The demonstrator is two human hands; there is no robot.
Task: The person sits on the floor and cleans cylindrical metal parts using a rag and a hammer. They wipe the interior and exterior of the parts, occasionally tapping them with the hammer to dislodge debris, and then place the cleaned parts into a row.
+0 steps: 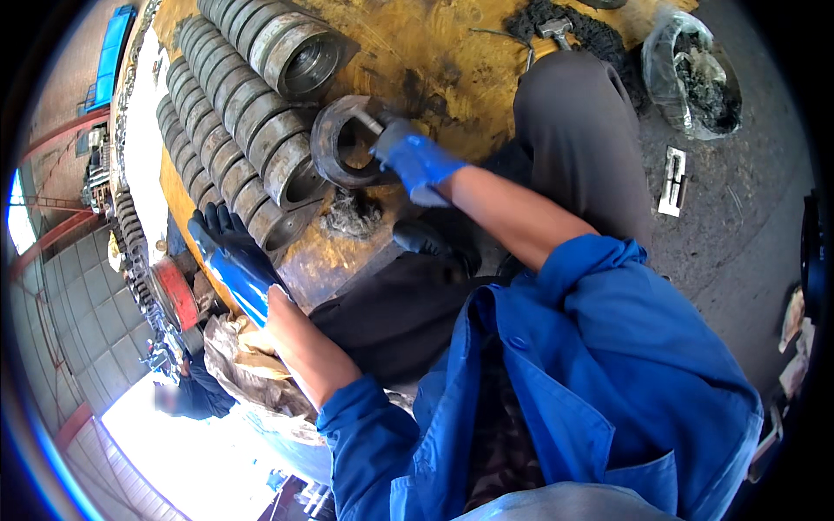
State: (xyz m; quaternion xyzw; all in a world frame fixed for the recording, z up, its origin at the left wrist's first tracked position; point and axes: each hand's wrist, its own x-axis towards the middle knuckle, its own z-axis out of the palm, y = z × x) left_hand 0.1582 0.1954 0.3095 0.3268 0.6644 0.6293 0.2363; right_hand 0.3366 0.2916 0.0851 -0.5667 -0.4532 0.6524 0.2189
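My right hand (419, 162), in a blue and dark grey work glove, is closed around a short pale bar-shaped tool (368, 121). The tool's exact kind is hard to make out. Its end reaches over the opening of a thick dark metal ring (327, 143) that stands tilted on the yellow, stained surface. My left hand (233, 253), gloved the same way, holds nothing. Its fingers stretch out beside the near end of the rows of metal rings (261, 126). Between the hands and the tilted ring lies a grey fibrous clump (350, 214).
A hammer (556, 31) lies by dark shavings at the far side. To the right are a clear plastic bag (692, 78) of dark scraps and a flat slotted metal piece (672, 181). A red drum (176, 292) and a person (205, 392) are at left.
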